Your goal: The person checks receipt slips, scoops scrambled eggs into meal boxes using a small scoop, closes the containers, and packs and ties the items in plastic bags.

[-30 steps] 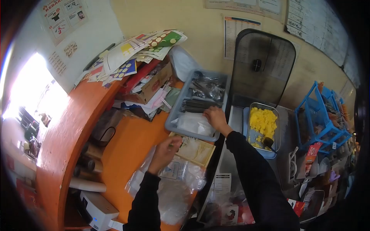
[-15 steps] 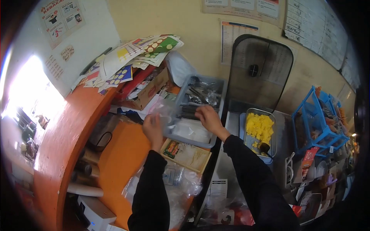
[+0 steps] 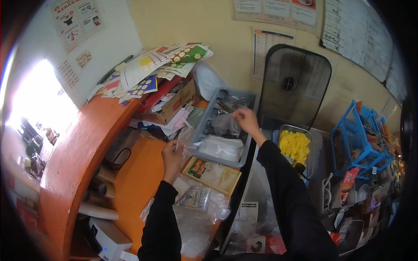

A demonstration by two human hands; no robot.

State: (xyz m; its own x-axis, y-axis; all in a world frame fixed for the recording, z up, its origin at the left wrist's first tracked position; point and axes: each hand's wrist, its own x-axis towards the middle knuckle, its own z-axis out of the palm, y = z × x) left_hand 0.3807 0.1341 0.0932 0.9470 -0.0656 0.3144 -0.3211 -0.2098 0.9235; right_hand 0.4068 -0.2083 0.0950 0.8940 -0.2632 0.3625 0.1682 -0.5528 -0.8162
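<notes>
My left hand (image 3: 172, 157) is closed on a clear plastic bag (image 3: 186, 138) at the left side of a grey-blue bin (image 3: 247, 164). Over the bin, the fingers of my right hand (image 3: 249, 123) pinch a translucent piece of plastic film (image 3: 225, 125). A stack of white, film-like packs (image 3: 221, 148) lies in the near part of the bin, with dark wrapped pieces (image 3: 226, 104) behind it. Just in front of the bin sits a shallow wooden box (image 3: 229, 187) with toothpicks or thin sticks and a printed packet.
A metal tray of yellow food (image 3: 294, 145) stands to the right, its dark lid (image 3: 296, 82) upright behind. A blue rack (image 3: 355, 145) is farther right. Loose plastic bags (image 3: 198, 222) lie on the orange counter (image 3: 139, 169); papers (image 3: 161, 65) are piled on the raised ledge (image 3: 82, 143).
My right hand has lifted slightly and moved right, with translucent film now showing in its fingers. My left hand has lowered a little with the clear bag. The camera view has shifted slightly.
</notes>
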